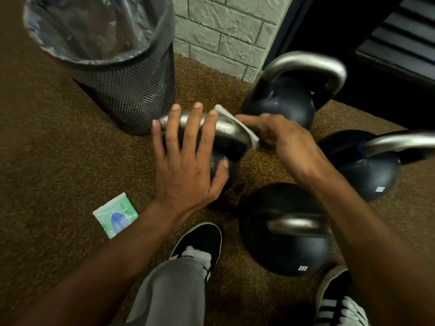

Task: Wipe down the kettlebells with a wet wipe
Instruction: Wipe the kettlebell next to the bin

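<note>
Several black kettlebells with steel handles stand on the speckled brown floor. My left hand point(186, 158) lies flat with straight fingers over the handle of the middle kettlebell point(226, 130), its thumb against the black body. My right hand point(280, 140) pinches a white wet wipe point(237, 124) and presses it against the right end of that same handle. Other kettlebells stand behind point(289, 100), to the right point(367, 170) and in front near my feet point(287, 245).
A black mesh bin point(131, 90) with a plastic liner stands at the left rear. A green wet-wipe packet point(115, 215) lies on the floor at the left. A grey brick wall point(223, 31) and dark equipment point(388, 43) close the back. My shoes point(200, 243) stand below.
</note>
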Demonstrator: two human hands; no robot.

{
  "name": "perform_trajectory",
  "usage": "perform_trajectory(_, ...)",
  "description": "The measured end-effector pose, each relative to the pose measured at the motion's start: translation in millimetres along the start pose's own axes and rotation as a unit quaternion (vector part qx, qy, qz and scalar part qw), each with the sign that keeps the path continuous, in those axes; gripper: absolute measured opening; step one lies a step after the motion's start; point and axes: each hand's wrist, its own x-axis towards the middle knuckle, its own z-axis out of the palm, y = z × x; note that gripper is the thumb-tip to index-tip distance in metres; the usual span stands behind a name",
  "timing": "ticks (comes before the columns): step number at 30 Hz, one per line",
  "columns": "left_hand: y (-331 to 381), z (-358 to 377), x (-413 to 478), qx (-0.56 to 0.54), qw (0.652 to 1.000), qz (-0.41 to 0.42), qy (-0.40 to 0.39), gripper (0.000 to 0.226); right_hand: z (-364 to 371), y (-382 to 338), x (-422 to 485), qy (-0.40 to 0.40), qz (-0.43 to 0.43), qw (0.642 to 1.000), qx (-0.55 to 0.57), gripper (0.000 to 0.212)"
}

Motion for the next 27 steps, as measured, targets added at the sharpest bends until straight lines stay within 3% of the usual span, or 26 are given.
perform_trajectory(5, 3, -4, 5, -0.014, 1.0, -0.011, 0.012, 0.077, -1, -4, 63, -0.084, 0.112, 0.981, 0.132, 0.035)
perform_trajectory(11, -3, -5, 8, 0.009, 1.0, 0.018, 0.012, 0.082, 6, -20, 95, -0.194, 0.113, 0.974, 0.039, 0.025)
perform_trajectory(16, -2, -5, 7, 0.021, 0.999, 0.026, 0.012, 0.111, -2, -1, 82, -0.116, 0.116, 0.978, 0.127, 0.035)
perform_trajectory(19, 0, -2, 8, 0.013, 0.999, 0.029, 0.017, 0.11, 0, 5, 67, -0.079, 0.109, 0.976, 0.171, 0.056)
perform_trajectory(23, 0, 0, 5, 0.021, 0.999, 0.033, 0.006, 0.108, -7, 14, 45, -0.054, 0.105, 0.978, 0.174, 0.062)
perform_trajectory(25, 2, 1, 3, 0.021, 0.999, 0.031, -0.001, 0.11, -8, 15, 36, -0.033, 0.114, 0.984, 0.131, 0.072)
perform_trajectory(27, 3, 3, 2, 0.019, 0.999, 0.026, -0.002, 0.111, -7, 4, 21, -0.014, 0.094, 0.995, -0.03, 0.049)
